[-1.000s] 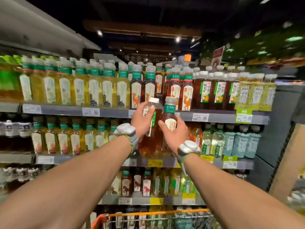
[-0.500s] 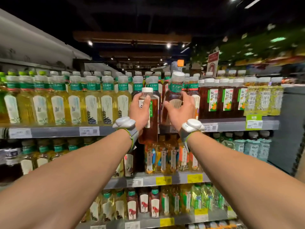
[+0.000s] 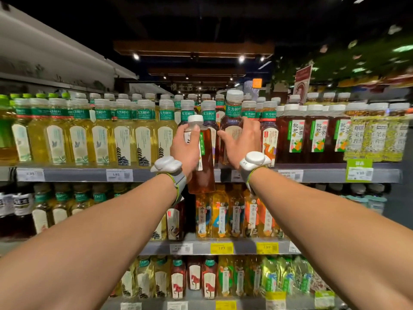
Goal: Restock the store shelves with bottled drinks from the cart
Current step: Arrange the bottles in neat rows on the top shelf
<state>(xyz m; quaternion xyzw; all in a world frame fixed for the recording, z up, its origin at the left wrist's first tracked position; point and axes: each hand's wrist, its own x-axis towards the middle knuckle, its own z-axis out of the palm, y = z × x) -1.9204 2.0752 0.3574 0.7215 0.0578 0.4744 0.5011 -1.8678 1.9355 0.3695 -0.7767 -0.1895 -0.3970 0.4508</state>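
Shelves point(image 3: 78, 174) ahead are packed, with pale teas on the left and dark ones on the right, so I am aiming at the top tier where the two meet. Right bottle point(image 3: 232, 121) rides highest, cap up and long axis near vertical, its cap clear of the neighbours; I judge it goes in first. Left bottle point(image 3: 202, 175) is upright too, cap up, its base hanging below the shelf lip, waiting out front. My right hand point(image 3: 242, 139) wraps one bottle. My left hand point(image 3: 185, 146) curls round the other, thumb near its cap.
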